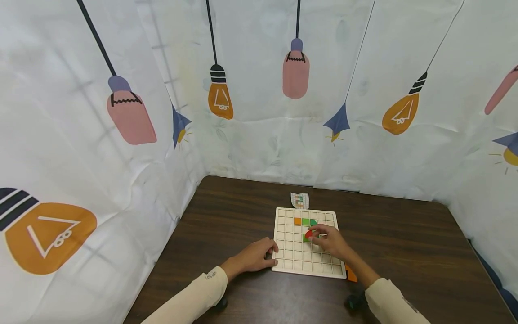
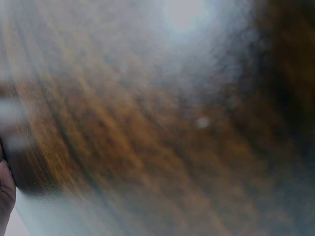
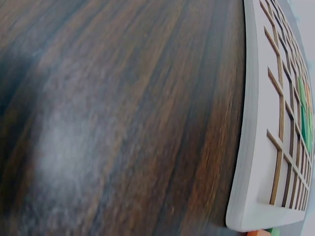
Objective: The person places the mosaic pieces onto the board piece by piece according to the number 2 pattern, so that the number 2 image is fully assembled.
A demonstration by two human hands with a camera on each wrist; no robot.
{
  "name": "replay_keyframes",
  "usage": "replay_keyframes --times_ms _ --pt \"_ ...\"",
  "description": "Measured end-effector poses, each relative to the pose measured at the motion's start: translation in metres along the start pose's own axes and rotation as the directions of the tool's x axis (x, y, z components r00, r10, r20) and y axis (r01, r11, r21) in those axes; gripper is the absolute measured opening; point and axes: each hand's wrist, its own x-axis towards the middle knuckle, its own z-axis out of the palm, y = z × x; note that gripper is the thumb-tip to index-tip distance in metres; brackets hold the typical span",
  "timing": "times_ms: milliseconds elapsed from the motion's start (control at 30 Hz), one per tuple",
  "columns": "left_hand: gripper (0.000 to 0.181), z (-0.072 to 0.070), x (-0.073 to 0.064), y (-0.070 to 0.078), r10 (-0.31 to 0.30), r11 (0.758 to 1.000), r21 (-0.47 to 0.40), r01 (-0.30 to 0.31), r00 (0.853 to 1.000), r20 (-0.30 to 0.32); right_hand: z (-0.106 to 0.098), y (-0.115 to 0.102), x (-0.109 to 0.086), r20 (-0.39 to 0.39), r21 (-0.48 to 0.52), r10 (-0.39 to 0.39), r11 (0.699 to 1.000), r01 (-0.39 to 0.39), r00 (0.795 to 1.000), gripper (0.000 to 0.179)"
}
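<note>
A pale wooden grid board (image 1: pixel 288 257) lies on the dark table. My right hand (image 1: pixel 329 240) is over it, pinching a small red piece with a curved edge (image 1: pixel 309 234) between thumb and fingers. The red piece overlaps a green piece (image 1: pixel 305 239) on the grid. Farther up, an orange square (image 1: pixel 297 221), a light green square (image 1: pixel 305 222) and a darker green piece with a rounded edge (image 1: pixel 313 222) form a row. At the board's left edge rests my left hand (image 1: pixel 256 255), thumb near the lower corner, fingers touching the rim higher up.
Behind the board stands a small card with a coloured grid pattern (image 1: pixel 300 200). Orange pieces (image 1: pixel 351 273) lie beside the board's lower right corner, partly hidden by the right forearm. A printed white curtain (image 1: pixel 259 148) hangs behind and left of the table (image 1: pixel 230 202).
</note>
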Motion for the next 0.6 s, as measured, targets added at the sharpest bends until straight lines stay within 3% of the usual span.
replay_keyframes --times_ms 300,600 --pt "0.027 0.0 0.0 0.0 0.002 1.0 -0.003 -0.002 1.0 -0.009 0.009 -0.003 0.004 -0.03 -0.034 -0.026 0.999 0.025 0.999 0.031" --pt "0.026 0.001 0.0 0.0 -0.005 1.0 -0.028 0.005 1.0 -0.013 0.018 -0.001 0.01 -0.063 -0.066 0.002 0.998 -0.006 0.998 0.028"
